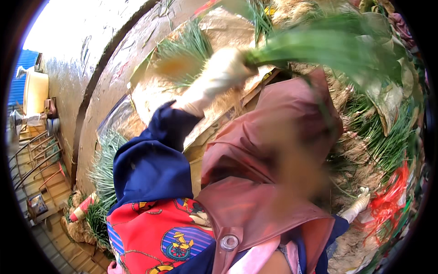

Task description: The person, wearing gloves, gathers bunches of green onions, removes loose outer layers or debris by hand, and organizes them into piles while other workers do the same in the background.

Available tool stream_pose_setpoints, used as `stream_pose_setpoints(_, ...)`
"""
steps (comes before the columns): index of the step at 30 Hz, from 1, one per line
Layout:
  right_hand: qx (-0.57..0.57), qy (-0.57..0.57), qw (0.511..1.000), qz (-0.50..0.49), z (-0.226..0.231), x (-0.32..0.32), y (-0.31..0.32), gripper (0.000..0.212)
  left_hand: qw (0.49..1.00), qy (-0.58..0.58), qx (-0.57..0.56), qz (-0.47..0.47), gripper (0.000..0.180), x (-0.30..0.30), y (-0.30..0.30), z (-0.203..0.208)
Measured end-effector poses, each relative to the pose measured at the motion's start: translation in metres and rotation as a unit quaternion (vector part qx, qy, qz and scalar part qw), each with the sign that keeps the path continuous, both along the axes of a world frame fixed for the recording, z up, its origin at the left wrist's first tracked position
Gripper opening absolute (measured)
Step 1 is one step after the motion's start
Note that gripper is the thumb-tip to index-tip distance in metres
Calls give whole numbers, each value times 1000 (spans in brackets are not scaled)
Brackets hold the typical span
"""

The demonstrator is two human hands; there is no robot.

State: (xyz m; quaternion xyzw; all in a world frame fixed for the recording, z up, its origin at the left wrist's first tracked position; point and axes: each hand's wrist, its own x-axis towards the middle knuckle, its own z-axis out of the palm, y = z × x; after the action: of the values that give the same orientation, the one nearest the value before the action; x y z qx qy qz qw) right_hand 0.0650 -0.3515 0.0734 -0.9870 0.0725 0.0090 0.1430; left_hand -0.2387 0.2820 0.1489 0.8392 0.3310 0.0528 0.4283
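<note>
My left hand (224,68), in a pale glove, is raised at the upper middle and closed round one end of a bunch of green onions (324,48). The long leaves stretch to the right, smeared by motion. At the lower right is my right hand (358,206), also gloved, low beside a tangle of red plastic string (388,203). Its small visible fingers look drawn together; whether any string is between them I cannot make out. A brown waterproof apron (260,146) covers my lap and legs.
More green onions lie on sacking (228,29) ahead, in a pile (106,169) at my left and in heaps (388,132) at my right. A dark groove (84,98) crosses the wet ground at left. Beyond it are a beige container (35,92) and metal bars (34,160).
</note>
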Motion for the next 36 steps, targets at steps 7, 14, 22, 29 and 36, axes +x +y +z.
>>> stream_pose_setpoints(7,185,63,981,12,-50,-32,50,41,871,-259,-348,230,16,-24,129,-64)
stream_pose_setpoints(14,161,140,977,-7,-68,-75,109,40,784,-301,-398,369,42,-59,140,-264)
stream_pose_setpoints(22,128,195,969,-77,-102,-104,54,33,574,-408,-523,480,11,-49,52,-363)
stream_pose_setpoints(29,462,281,812,-217,-109,-130,83,42,611,-362,-587,389,13,-46,74,-392)
stream_pose_setpoints(36,476,279,800,-237,-118,-151,75,44,644,-350,-608,303,23,-37,81,-356)
